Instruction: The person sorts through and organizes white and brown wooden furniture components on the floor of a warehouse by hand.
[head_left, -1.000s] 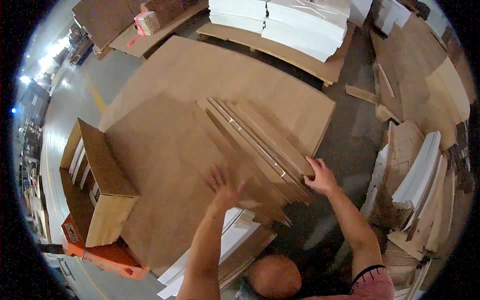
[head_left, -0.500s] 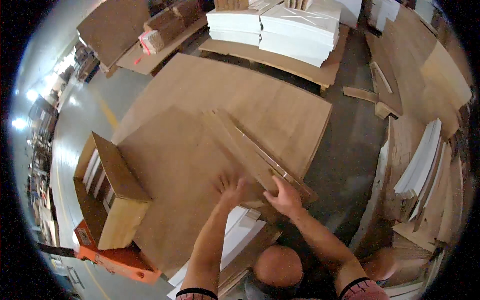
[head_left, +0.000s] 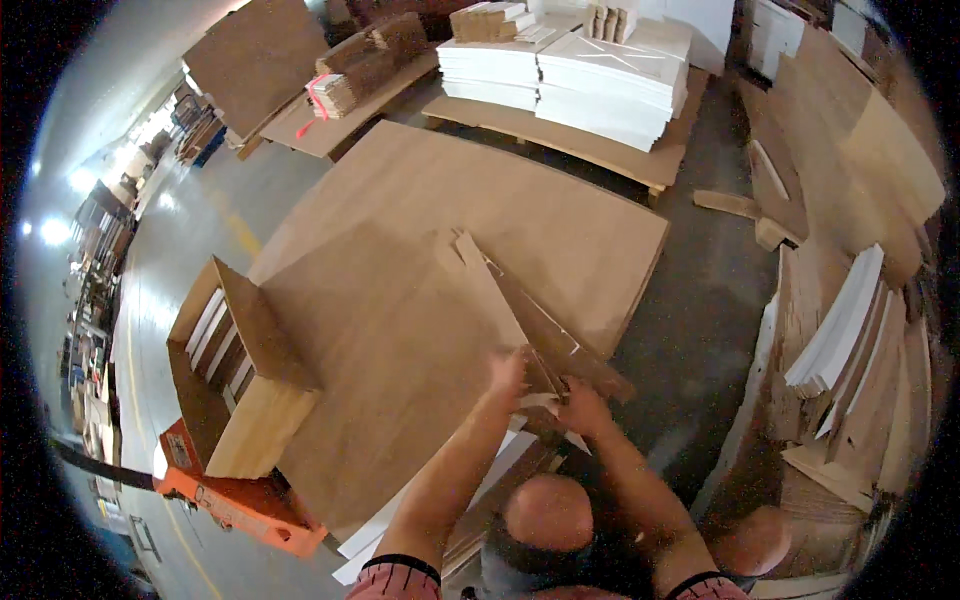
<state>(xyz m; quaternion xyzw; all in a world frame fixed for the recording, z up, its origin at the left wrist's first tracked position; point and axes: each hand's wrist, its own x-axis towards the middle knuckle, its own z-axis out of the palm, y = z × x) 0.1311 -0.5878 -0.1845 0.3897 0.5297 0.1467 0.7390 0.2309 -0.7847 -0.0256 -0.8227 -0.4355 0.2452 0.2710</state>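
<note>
Long brown cardboard strips (head_left: 492,300) lie slantwise on a large brown sheet (head_left: 400,340) in front of me, their far ends slightly fanned. My left hand (head_left: 509,372) is closed on the left edge of the strips near their close end, a little blurred. Beside it, my right hand (head_left: 584,408) is closed round the near end, with a pale torn-looking piece (head_left: 540,400) between the hands. Another brown strip with a white edge (head_left: 560,335) lies just right of them. White strips (head_left: 503,470) show beneath my left forearm.
An open cardboard box (head_left: 280,340) with strips inside stands at the left, above an orange machine part (head_left: 240,510). White sheet stacks (head_left: 610,85) sit on a pallet at the back. Leaning boards and white strips (head_left: 840,325) line the right side.
My left hand has moved right from the sheet onto the strips and closed. My right hand has slid nearer to me, to their close end. The strips have shifted slightly, and the view has tilted.
</note>
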